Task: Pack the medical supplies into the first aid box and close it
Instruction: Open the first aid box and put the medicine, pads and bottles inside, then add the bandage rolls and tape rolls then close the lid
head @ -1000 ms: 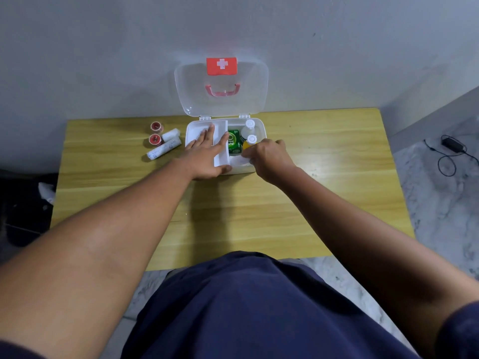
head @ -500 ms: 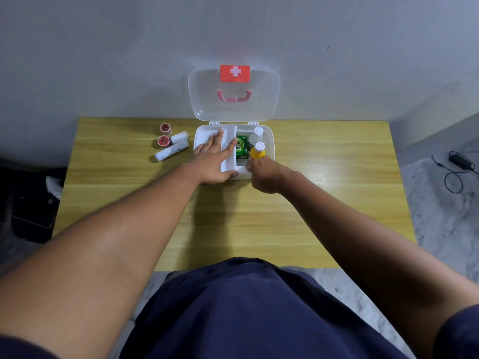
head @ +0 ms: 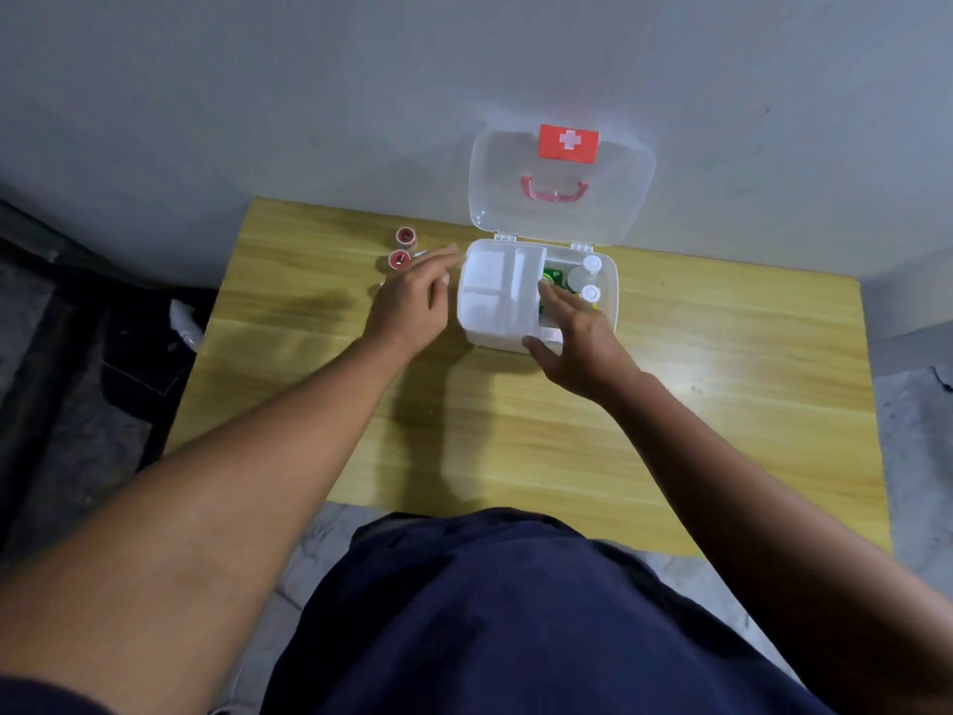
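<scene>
- Neither grip holds anything: the left hand (head: 412, 301) hovers with loosely spread fingers just left of the first aid box (head: 611, 301), over the table (head: 722, 363).
- The right hand (head: 577, 338) is also spread wide, fingertips reaching into the box's right compartment, thumb at the near wall; whether it touches anything inside is unclear.
- The box sits at the table's far edge, its clear lid (head: 562, 188) upright against the wall.
- A white divided tray (head: 503, 289) fills the box's left side.
- On the right side are a green item (head: 554, 277) and two white-capped bottles (head: 590, 278).
- Two red-centred tape rolls (head: 402, 247) lie on the table, left of the box.
</scene>
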